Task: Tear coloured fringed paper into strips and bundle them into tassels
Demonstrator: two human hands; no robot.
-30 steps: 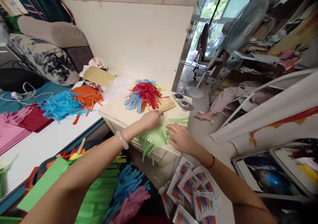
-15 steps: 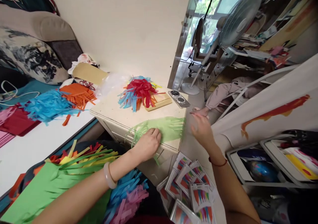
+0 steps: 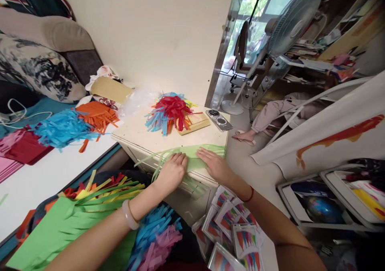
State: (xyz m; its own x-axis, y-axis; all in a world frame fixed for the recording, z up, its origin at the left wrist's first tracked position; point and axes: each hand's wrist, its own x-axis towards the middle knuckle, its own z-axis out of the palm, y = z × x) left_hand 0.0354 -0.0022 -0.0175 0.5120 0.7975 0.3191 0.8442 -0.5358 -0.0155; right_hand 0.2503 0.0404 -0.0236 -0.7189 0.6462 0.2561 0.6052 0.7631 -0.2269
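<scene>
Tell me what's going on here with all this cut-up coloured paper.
A person is pressing both hands flat on a light green fringed paper sheet at the near edge of a small cream table. The left hand and right hand lie side by side on it, fingers spread, and its cut strips hang over the table edge. Farther back sit a red and blue fringe pile and a phone.

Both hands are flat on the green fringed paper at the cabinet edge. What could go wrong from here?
The green fringed paper overhangs the cabinet front edge, so its thin strips could tear or crease under the left hand and right hand. A sideways sweep might also nudge the phone lying near the far corner.
</scene>
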